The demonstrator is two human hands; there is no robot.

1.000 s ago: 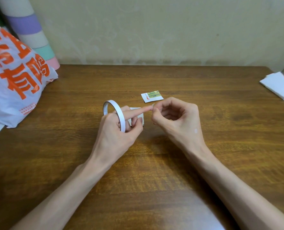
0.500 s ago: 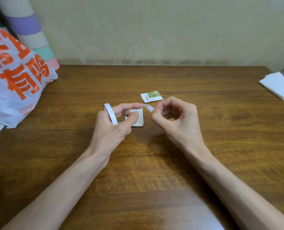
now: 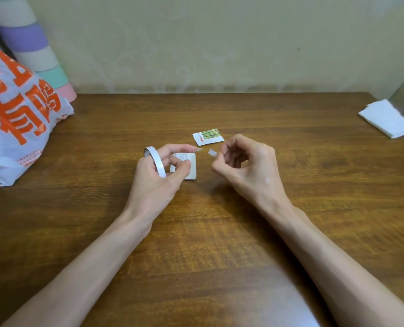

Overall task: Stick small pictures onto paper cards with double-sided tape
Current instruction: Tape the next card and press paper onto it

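My right grip (image 3: 245, 168) is pinching a short tape piece (image 3: 212, 152) between thumb and forefinger, while my left grip (image 3: 158, 182) is curling round the tape roll (image 3: 154, 159), forefinger pointing at the right one, with the paper cards (image 3: 191, 166) sitting at its thumb. Just beyond the gap between both grips the small picture (image 3: 208, 136) is lying flat on the worktop (image 3: 219, 232); a printed bag (image 3: 19, 114) is slumping well off to the left grip's outer side, folded white paper (image 3: 385, 119) well beyond the right.
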